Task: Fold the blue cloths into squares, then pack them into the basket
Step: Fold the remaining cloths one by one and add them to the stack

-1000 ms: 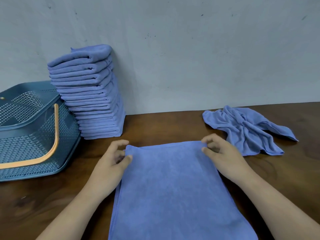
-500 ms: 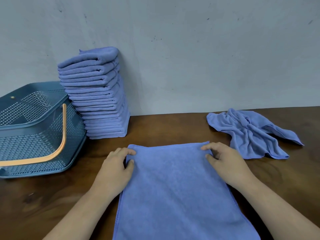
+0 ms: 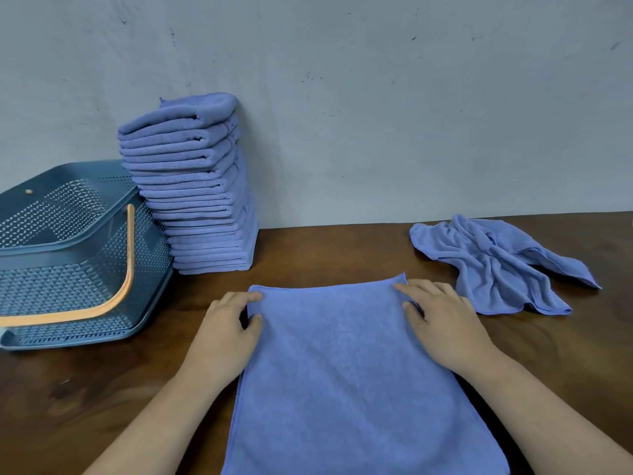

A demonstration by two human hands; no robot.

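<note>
Left grip [image 3: 226,332] and right grip [image 3: 442,320] are bare, like both forearms [image 3: 154,416].

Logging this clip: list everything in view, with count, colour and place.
basket: one, dark blue with an orange handle, far left on the table
stack of folded cloths: one, blue, against the wall, right of the basket
flat cloth: one, blue, centre front
crumpled cloth: one, blue, right, unfolded
table: one, dark brown wood
wall: one, grey, behind
left hand: one, pinches the flat cloth's far left corner
right hand: one, pinches its far right corner
</note>
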